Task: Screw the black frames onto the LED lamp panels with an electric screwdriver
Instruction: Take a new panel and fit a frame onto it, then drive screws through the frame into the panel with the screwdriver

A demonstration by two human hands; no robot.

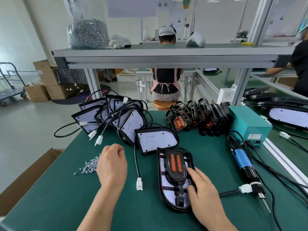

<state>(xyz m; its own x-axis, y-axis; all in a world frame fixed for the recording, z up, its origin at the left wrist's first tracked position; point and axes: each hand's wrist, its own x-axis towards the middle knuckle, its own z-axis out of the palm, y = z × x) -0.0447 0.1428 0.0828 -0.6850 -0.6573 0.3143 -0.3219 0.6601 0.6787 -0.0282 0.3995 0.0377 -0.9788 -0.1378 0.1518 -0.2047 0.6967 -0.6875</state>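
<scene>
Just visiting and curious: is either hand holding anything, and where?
The right hand presses down the black plastic frame at its right edge. Whether the left hand, fingers curled, holds anything cannot be told.

The fingertips of the left grip (112, 164) curl out of sight behind its back, so whether they pinch a screw cannot be told; this grip also covers the right edge of the screw pile (90, 165). The right grip (202, 189) hides the right rim of the lamp panel (164, 185) and part of its black frame (176, 178). Both forearms are cut by the lower edge. The power box label (255, 135) is too small to read.
</scene>
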